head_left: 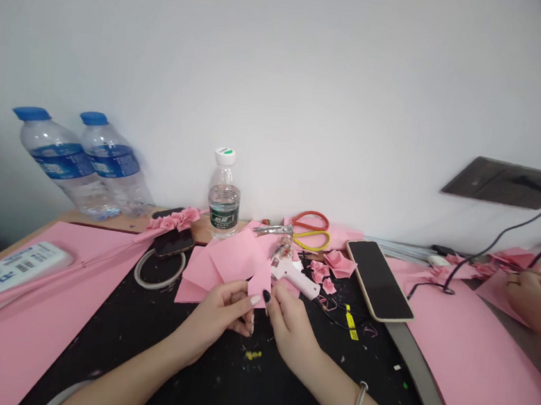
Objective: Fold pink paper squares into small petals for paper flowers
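Note:
Between my two hands is a small piece of pink paper [258, 285], pinched from both sides. My left hand [227, 311] grips its left edge between thumb and fingers. On the right edge, my right hand [289, 320] pinches it with thumb and forefinger. Just behind lie pink paper sheets [226, 259] in a loose pile. A white glue gun [296, 278] rests beyond my right hand, with folded pink paper pieces [339, 263] beside it. Scissors with one red and one yellow handle [313, 231] lie farther back.
Three water bottles [224, 204] stand along the wall. A phone [381, 282] lies right of the glue gun. A tape roll [159, 271] and pink paper flowers [174, 220] are at left. Another person's hand [538, 301] is at far right, near a wall socket [504, 182] with cables.

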`<state>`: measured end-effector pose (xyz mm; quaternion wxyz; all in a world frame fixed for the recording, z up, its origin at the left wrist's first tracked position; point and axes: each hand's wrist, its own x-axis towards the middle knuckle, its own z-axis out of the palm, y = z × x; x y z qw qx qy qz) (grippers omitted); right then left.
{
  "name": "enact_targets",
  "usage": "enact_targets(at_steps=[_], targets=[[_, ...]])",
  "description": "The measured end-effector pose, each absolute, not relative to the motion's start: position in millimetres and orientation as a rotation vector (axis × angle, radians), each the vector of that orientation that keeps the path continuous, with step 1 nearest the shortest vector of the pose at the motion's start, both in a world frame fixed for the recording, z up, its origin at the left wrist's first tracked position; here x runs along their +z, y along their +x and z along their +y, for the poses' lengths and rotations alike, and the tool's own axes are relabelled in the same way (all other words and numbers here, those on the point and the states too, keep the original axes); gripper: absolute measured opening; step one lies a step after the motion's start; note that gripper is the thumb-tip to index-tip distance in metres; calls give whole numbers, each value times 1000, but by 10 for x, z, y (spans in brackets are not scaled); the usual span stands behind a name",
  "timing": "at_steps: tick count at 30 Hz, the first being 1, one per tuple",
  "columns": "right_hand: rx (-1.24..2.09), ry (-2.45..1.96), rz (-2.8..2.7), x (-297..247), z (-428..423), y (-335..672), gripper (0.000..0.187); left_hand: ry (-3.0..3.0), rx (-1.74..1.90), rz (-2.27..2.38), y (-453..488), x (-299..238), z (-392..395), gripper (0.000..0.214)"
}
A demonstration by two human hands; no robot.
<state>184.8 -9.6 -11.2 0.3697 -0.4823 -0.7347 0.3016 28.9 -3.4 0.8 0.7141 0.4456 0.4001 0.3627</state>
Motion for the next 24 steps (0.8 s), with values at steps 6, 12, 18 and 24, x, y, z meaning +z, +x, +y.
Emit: enact_targets(at_steps=[6, 12, 18, 24], targets=[[778, -1232, -1878, -109, -110, 1835, 24, 1006, 848, 924, 293, -14, -20, 26], [842, -1200, -1886, -82, -105, 1841, 25, 1065, 818, 870, 294, -4, -19, 24], [847, -1203, -1769, -35, -79, 1867, 23, 1262, 836, 927, 266, 31, -28, 35], [782, -1164, -1680, -28, -61, 1908, 10, 1428, 782, 967, 245, 21, -33, 35]])
